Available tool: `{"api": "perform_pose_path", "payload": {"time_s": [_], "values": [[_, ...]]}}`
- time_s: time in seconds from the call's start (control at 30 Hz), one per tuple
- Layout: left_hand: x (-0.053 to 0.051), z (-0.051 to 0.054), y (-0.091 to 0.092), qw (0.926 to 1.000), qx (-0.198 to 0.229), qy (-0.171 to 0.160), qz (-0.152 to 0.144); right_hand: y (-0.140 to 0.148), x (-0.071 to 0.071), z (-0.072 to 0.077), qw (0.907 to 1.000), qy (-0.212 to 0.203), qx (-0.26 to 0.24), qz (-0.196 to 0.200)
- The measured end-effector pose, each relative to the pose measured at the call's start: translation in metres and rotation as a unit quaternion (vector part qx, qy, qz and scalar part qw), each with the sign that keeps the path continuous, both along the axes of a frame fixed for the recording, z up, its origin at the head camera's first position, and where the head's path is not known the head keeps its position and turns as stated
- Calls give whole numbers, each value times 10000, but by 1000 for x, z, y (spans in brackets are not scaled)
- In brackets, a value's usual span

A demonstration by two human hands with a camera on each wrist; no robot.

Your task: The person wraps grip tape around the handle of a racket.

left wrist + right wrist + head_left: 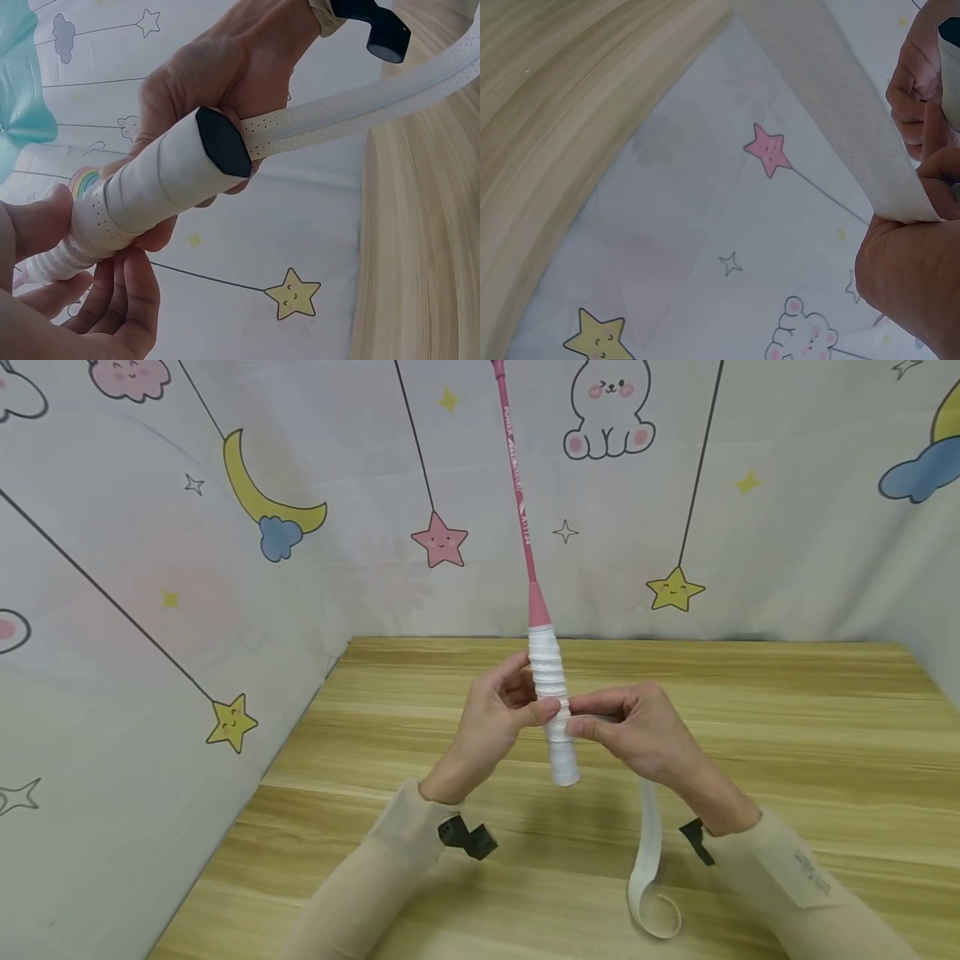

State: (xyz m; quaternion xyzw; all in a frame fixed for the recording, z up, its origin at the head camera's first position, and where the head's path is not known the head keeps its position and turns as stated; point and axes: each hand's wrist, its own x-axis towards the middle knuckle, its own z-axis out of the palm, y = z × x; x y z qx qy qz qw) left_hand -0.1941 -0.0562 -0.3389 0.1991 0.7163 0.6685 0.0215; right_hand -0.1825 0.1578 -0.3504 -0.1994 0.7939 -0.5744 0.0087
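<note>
A badminton racket with a pink shaft (517,485) stands nearly upright above the table; its head is out of view. White perforated tape winds in ridged turns round its handle (547,668). My left hand (487,714) grips the handle from the left, thumb across the front. From the right, my right hand (648,735) pinches the white grip tape (322,112) against the handle at mid-height. The loose tape (855,142) runs out of the right hand and hangs down, its end curled on the table (654,914). The left wrist view shows the dark butt cap (223,142).
The wood-grain table (787,735) lies below both hands. Behind it and at the left hang white cloth walls (285,602) printed with stars, moons and animals. Dark wrist cameras (468,837) sit on both beige sleeves.
</note>
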Motion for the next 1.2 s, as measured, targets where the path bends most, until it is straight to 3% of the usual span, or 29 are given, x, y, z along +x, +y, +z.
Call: {"api": "perform_pose_path", "payload": {"time_s": [0.33,0.57,0.77,0.9,1.2], "values": [[1,1,-2,9996,165,-199,-142,3,0,2,9995,-300,-83,72],[-1,0,-4,9992,241,-261,-183,2,1,2,9993,-334,-118,-115],[0,1,-5,9982,379,-349,-301,3,0,3,9976,-636,-260,-115],[1,1,-6,9970,498,-405,-434,4,-3,2,9960,-766,-428,168],[-3,-3,-9,9908,937,-434,-870,8,-5,-2,9856,-823,-818,1227]]}}
